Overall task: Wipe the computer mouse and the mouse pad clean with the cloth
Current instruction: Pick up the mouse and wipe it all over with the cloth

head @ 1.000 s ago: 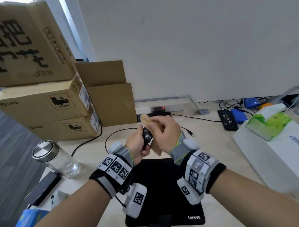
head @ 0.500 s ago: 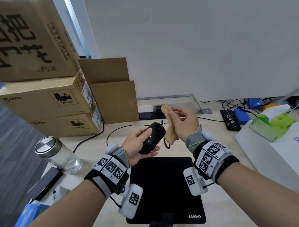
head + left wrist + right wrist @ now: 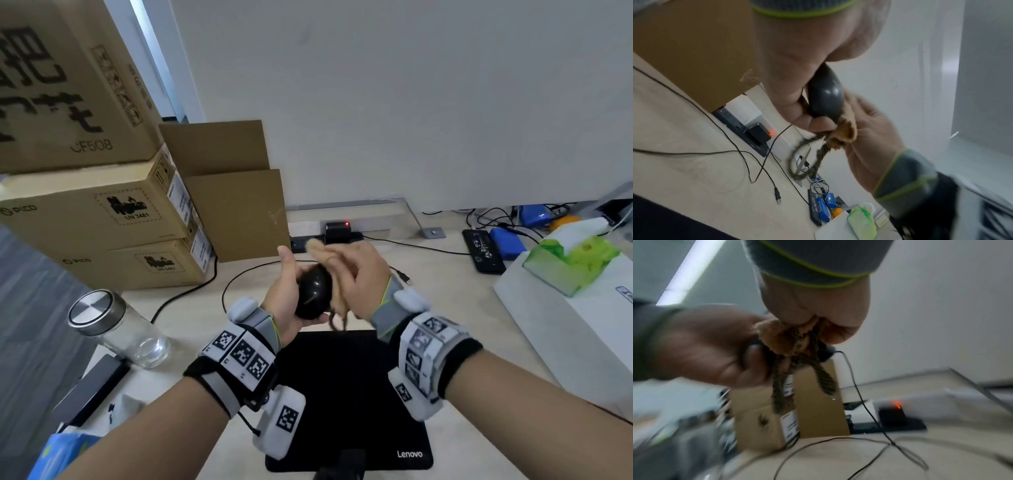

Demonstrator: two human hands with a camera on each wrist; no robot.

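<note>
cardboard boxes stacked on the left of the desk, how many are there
3, in one stack: the big top box, a middle box under it, and the bottom box on the desk. Flat cardboard sheets lean beside them; more boxes may be out of frame.

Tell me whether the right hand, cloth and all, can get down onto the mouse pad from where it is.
Probably yes: the right hand holds the cloth just above the mouse pad, whose top lies bare beneath it.
</note>
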